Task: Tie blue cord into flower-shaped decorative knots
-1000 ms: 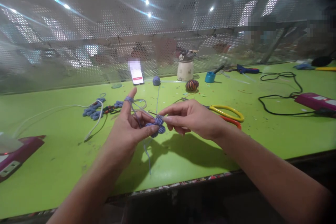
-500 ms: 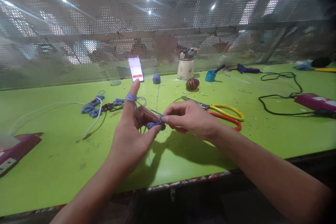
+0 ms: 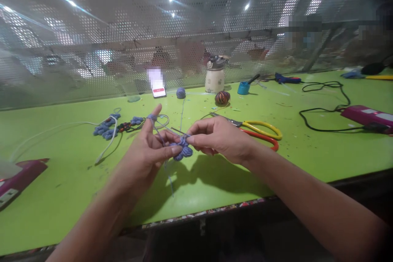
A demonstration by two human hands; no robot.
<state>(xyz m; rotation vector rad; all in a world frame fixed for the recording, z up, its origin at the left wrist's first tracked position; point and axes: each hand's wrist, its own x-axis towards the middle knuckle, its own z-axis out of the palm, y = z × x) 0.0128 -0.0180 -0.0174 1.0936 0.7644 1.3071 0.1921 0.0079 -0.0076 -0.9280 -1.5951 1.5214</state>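
A small blue-purple crocheted flower [image 3: 184, 152] is pinched between the thumb and fingers of my left hand [image 3: 150, 147]. Yarn wraps around that hand's raised index finger, and a loose tail hangs below. My right hand [image 3: 221, 137] is closed on a thin crochet hook [image 3: 177, 131], its tip pointing left over the flower's upper edge; most of the hook is hidden by the fingers. From the work a strand runs back to a blue-purple yarn ball [image 3: 181, 93]. Scissors [image 3: 260, 129] with yellow and red handles lie partly behind my right hand.
Blue crocheted pieces [image 3: 106, 129] and a white cable [image 3: 115, 131] lie left. Toward the back stand a phone [image 3: 159, 92], a bottle [image 3: 215, 80], a multicoloured yarn ball [image 3: 222, 98] and a blue pot [image 3: 244, 88]. Power strips [image 3: 367, 116] sit at both sides.
My left hand has turned and shifted slightly left, its index finger lower, so more of the flower's petals show. My right hand stays closed by the work. The view has shifted slightly.
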